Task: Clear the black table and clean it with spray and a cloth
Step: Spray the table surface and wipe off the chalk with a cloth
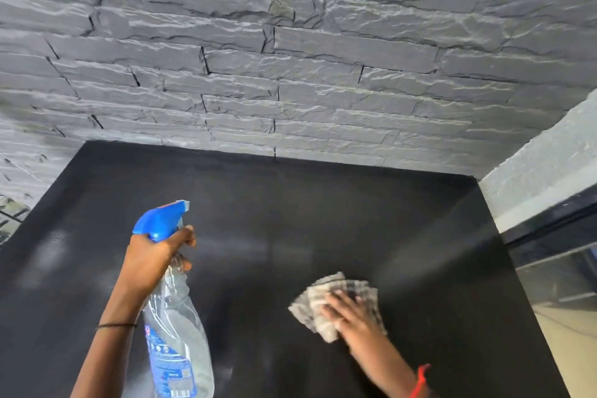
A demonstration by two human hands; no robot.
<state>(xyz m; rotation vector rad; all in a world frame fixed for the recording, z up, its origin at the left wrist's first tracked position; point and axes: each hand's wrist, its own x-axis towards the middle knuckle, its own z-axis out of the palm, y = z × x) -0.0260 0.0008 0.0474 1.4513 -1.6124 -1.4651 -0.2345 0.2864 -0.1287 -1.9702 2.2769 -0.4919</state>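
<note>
The black table (290,210) fills the lower half of the view, with nothing standing on it but the cloth. My left hand (151,258) grips the neck of a clear spray bottle (177,333) with a blue trigger head, held above the table's left side, nozzle pointing toward the far right. My right hand (350,313) lies flat on a grey checked cloth (319,300), pressing it onto the table right of centre. Pale smears show on the table surface at the left and middle.
A grey stone-pattern wall (290,58) runs along the table's far edge and left side. To the right stands a pale textured wall (542,165) with a dark ledge and a glass panel (555,284) below it.
</note>
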